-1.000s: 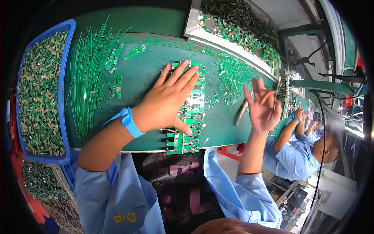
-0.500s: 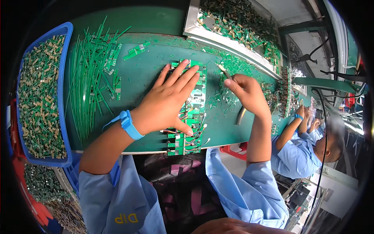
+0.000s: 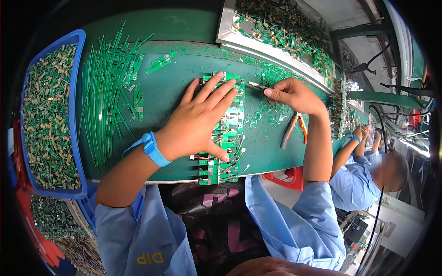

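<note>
My left hand [image 3: 195,119], with a blue wrist strap [image 3: 154,149], lies flat with fingers spread over a green circuit board panel [image 3: 221,172]. Connectors and coloured wires stick out along that panel, partly hidden under my palm. To the right, my right hand [image 3: 294,95] is closed around a slim dark tool with a pale tip [image 3: 256,85]. The tip points left, close to the panel's upper right edge; I cannot tell whether it touches. Pliers with orange handles [image 3: 293,130] lie on the green table below my right hand.
At the left stands a blue bin [image 3: 78,115] full of small board pieces. Thin green strips [image 3: 99,106] and loose boards [image 3: 161,62] lie beside it. Green scraps [image 3: 262,112] litter the table up to a metal-edged tray [image 3: 281,57]. Another person [image 3: 357,184] sits at the right.
My right hand has shifted slightly right, and its tool has swung flatter, its tip moving left and down toward the panel. More of the pliers shows. My left hand stays about where it was.
</note>
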The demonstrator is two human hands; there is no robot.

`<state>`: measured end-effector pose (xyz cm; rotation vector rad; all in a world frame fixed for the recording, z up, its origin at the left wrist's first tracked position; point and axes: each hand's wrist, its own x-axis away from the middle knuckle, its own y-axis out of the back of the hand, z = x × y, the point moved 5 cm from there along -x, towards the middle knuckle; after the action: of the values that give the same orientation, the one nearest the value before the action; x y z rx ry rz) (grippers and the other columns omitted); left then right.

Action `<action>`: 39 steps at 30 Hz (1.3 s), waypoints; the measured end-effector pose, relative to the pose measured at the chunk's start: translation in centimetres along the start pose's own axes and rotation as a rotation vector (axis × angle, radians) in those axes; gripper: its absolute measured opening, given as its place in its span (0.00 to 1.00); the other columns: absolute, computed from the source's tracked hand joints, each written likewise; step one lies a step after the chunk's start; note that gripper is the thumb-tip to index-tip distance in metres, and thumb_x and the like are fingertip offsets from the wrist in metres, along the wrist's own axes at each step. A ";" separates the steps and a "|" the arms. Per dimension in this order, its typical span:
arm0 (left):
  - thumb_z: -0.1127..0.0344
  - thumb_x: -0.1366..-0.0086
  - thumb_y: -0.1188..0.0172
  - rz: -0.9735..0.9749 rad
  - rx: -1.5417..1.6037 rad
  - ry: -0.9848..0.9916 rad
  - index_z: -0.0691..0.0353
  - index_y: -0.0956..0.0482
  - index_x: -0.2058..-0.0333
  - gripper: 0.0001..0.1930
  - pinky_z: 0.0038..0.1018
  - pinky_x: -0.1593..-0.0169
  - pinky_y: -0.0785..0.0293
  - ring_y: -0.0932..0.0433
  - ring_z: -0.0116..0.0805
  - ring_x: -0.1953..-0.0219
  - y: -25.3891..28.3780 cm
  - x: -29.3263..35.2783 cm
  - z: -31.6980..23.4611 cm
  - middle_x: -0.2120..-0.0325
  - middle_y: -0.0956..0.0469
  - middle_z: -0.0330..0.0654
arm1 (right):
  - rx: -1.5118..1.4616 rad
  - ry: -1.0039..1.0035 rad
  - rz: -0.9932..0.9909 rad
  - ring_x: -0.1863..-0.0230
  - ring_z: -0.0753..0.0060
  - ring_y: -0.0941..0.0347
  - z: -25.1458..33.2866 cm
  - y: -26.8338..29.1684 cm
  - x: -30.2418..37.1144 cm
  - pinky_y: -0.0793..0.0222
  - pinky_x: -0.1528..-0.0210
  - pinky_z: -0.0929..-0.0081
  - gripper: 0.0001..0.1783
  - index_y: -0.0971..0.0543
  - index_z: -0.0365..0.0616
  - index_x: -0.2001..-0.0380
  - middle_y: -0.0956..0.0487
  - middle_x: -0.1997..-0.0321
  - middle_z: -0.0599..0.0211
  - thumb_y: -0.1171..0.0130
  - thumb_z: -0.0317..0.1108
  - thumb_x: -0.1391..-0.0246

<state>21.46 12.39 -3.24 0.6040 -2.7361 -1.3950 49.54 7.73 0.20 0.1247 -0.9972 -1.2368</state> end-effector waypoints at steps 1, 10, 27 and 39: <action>0.37 0.62 0.12 0.000 0.000 -0.001 0.69 0.37 0.22 0.72 0.63 0.15 0.58 0.55 0.56 0.13 0.0 0.0 0.0 0.16 0.45 0.52 | -0.006 0.021 0.009 0.78 0.83 0.45 0.0 -0.1 0.0 0.47 0.74 0.77 0.29 0.15 0.41 0.78 0.32 0.82 0.80 0.31 0.50 0.25; 0.38 0.63 0.11 -0.010 0.014 -0.004 0.69 0.36 0.23 0.72 0.64 0.16 0.56 0.55 0.57 0.13 -0.1 -0.1 0.0 0.16 0.45 0.52 | -0.024 0.150 0.114 0.77 0.84 0.47 0.0 -0.8 -2.0 0.50 0.74 0.77 0.26 0.15 0.42 0.78 0.33 0.82 0.82 0.32 0.46 0.24; 0.39 0.64 0.11 -0.001 -0.022 -0.002 0.71 0.36 0.23 0.73 0.63 0.16 0.53 0.53 0.58 0.14 -0.1 -0.3 -0.3 0.17 0.43 0.52 | 0.337 0.028 0.067 0.77 0.79 0.47 5.8 -0.1 -0.1 0.46 0.73 0.72 0.30 0.21 0.42 0.81 0.35 0.82 0.80 0.32 0.48 0.25; 0.41 0.64 0.11 -0.020 0.059 -0.076 0.60 0.25 0.34 0.58 0.73 0.18 0.57 0.57 0.63 0.13 -0.3 0.1 0.0 0.19 0.39 0.50 | -0.024 0.090 0.185 0.75 0.77 0.45 -0.3 -3.7 2.6 0.42 0.70 0.71 0.33 0.31 0.42 0.83 0.34 0.79 0.77 0.34 0.44 0.23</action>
<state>21.52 12.15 -3.48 0.5945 -2.8471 -1.3736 46.99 4.09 -0.64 0.0671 -0.8945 -1.0644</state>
